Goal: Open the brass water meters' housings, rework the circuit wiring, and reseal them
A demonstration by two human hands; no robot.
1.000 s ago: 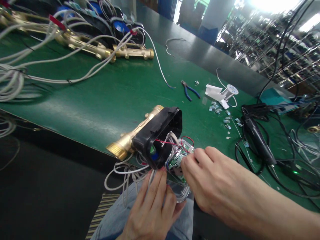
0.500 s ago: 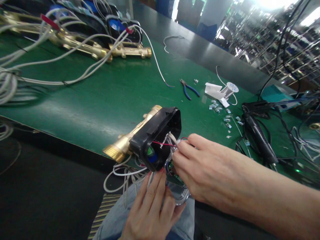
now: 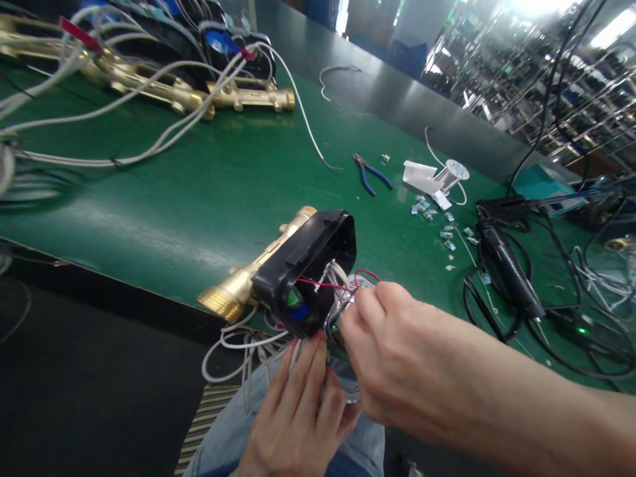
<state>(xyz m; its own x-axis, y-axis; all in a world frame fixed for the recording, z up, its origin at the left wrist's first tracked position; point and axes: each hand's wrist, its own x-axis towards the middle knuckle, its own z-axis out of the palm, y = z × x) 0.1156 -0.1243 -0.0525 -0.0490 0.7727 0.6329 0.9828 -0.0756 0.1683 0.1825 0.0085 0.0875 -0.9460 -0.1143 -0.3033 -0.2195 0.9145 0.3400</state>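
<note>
A brass pipe fitting (image 3: 236, 291) with a black open housing (image 3: 283, 271) lies at the table's front edge. Thin red wires (image 3: 322, 284) and grey wires (image 3: 338, 273) run out of the housing to the fingers of my right hand (image 3: 392, 351), which are closed in a pinch; their tips are partly hidden. My left hand (image 3: 303, 417) reaches up from below. Its fingertips touch the housing's lower rim, and its thumb side grips a clear plastic cover (image 3: 352, 396). That cover is mostly hidden under my right hand.
Blue-handled cutters (image 3: 370, 175), a solder spool (image 3: 452, 173) and several small connectors (image 3: 422, 207) lie beyond my hands. A black soldering tool (image 3: 509, 268) with cords is at right. More brass fittings (image 3: 253, 98) and grey cables (image 3: 149, 154) occupy the back left. Looped cable (image 3: 243, 361) hangs off the front edge.
My right hand has turned and shifted slightly downward over the clear cover, hiding the green circuit board seen before. A loop of red wire now stands out above its fingers. My left hand stays in place.
</note>
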